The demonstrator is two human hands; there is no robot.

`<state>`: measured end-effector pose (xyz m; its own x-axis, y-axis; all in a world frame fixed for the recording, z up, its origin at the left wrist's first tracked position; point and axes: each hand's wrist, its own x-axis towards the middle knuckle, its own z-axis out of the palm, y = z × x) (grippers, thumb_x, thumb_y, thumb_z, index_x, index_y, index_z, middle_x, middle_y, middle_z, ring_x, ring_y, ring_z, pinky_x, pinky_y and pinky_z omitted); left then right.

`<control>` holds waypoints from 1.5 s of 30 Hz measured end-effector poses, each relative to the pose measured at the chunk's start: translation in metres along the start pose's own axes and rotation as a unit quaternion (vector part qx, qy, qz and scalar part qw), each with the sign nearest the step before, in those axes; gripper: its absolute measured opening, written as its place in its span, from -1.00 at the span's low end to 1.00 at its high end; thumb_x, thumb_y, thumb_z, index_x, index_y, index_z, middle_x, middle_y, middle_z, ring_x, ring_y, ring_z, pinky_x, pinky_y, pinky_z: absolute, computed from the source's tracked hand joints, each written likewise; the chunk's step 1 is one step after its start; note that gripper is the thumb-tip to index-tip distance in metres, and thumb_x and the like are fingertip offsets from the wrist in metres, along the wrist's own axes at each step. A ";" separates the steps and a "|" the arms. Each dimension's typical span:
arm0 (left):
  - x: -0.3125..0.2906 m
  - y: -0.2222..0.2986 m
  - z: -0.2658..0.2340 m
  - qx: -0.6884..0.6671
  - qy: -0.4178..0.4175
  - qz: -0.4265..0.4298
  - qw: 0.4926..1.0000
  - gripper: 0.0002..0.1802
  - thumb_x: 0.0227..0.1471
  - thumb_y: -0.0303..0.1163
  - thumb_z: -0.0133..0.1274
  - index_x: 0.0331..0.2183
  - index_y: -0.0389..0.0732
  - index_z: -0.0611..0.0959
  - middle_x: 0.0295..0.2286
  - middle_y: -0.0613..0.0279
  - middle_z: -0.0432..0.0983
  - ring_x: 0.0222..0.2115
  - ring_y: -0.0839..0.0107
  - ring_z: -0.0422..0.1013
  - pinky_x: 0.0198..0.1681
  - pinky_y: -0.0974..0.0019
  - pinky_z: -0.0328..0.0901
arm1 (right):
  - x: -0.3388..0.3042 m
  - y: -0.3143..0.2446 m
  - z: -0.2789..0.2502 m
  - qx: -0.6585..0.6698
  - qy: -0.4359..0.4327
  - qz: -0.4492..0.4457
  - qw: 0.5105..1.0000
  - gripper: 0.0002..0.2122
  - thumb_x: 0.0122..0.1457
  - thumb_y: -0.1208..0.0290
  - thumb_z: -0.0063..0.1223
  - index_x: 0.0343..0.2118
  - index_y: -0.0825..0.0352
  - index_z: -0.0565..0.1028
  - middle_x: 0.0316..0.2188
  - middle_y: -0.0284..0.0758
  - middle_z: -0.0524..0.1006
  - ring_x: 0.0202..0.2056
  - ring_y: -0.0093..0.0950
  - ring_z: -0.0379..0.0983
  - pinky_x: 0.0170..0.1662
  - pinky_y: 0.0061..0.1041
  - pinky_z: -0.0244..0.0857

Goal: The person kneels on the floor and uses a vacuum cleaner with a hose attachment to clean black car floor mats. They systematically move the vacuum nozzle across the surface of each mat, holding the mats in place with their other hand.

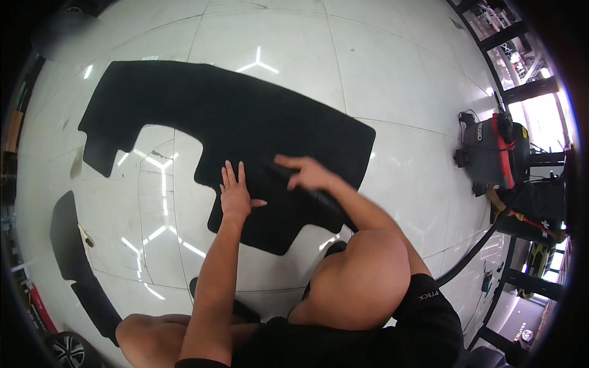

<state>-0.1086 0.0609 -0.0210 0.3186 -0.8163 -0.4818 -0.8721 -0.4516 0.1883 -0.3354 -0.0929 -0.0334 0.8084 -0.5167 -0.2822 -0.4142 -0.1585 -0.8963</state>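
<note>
A large black car floor mat (257, 110) with cut-out edges lies flat on the pale tiled floor. My left hand (235, 195) rests on it with fingers spread, pressing flat near the inner cut-out. To its right my right hand (310, 173) grips a black vacuum hose nozzle (322, 205), its index finger stretched out along it. The nozzle end lies low over the mat and is partly blurred and hard to tell from the dark carpet. From there the black hose (469, 260) passes under my right arm and comes out beside my sleeve.
A black and red shop vacuum (494, 150) stands at the right, beside a dark bag (521, 218). Another dark, narrow mat piece (76, 251) lies at the left, with a small handled tool (85, 235) next to it. A wheel (66, 349) shows at lower left.
</note>
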 end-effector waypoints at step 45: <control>-0.023 0.001 -0.006 0.087 -0.051 -0.009 0.995 0.61 -0.22 0.09 0.61 0.54 -0.18 -0.11 0.52 -0.29 -0.31 0.53 -0.18 -0.17 0.49 -0.16 0.13 | -0.048 -0.024 -0.009 0.472 0.063 -0.012 0.879 -0.03 0.09 0.55 0.22 0.61 -0.03 0.09 -0.09 -0.17 0.54 -0.50 -0.46 0.59 -0.38 -0.44 0.54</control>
<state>-0.1146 0.0766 -0.0044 0.3024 -0.7640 -0.5700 -0.9206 -0.3890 0.0329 -0.3685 -0.0721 0.0047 0.7346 -0.6213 -0.2727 0.1818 0.5674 -0.8032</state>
